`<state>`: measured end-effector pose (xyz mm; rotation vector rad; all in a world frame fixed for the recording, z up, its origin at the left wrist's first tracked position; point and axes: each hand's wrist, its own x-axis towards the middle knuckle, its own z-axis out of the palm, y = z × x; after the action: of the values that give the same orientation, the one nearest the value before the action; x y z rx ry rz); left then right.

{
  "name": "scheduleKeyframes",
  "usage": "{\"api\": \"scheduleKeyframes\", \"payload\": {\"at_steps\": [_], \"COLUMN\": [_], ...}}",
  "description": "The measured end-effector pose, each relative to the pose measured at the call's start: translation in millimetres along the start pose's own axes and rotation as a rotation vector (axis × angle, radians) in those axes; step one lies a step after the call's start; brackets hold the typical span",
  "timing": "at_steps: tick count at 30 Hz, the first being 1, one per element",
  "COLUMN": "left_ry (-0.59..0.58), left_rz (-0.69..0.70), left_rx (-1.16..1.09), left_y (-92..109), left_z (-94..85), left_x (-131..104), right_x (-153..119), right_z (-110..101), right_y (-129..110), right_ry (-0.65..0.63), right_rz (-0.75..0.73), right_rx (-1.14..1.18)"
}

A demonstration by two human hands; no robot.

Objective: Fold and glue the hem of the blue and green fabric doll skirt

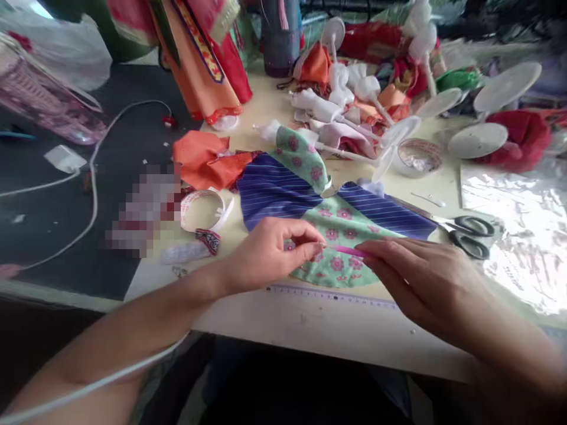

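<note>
My left hand (279, 251) is closed in a pinch, thumb and forefinger together at the left end of a thin pink strip; what lies between the fingertips is too small to make out. Pinched in my right hand (425, 277) is the right part of the pink strip (348, 251). Both hands are over a green cloth with pink flowers (341, 230). Dark blue striped cloth (279, 189) spreads behind it, with another blue striped piece (385, 209) to the right. A ruler (310, 292) lies along the near side of the green cloth.
Black-handled scissors (473, 227) lie at the right, near shiny plastic (518, 254). A tape roll (202, 211) and orange cloth (208, 159) are at the left. White doll stands (436, 103) and cloth pieces crowd the back right. A white cable (94, 183) crosses the dark mat.
</note>
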<state>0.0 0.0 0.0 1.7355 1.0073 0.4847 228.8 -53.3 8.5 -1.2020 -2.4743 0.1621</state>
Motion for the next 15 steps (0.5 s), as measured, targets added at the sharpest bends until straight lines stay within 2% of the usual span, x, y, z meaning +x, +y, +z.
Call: {"api": "scheduleKeyframes", "payload": {"at_steps": [15], "left_ry": [-0.021], "left_rz": [-0.002], "left_rx": [0.006], "left_y": [0.7], "left_z": [-1.0], "left_x": [-2.0], "right_x": [-0.5], "right_z": [-1.5], "right_y": [0.3], "right_ry": [-0.025], "right_rz": [0.002], "right_rx": [0.017]}}
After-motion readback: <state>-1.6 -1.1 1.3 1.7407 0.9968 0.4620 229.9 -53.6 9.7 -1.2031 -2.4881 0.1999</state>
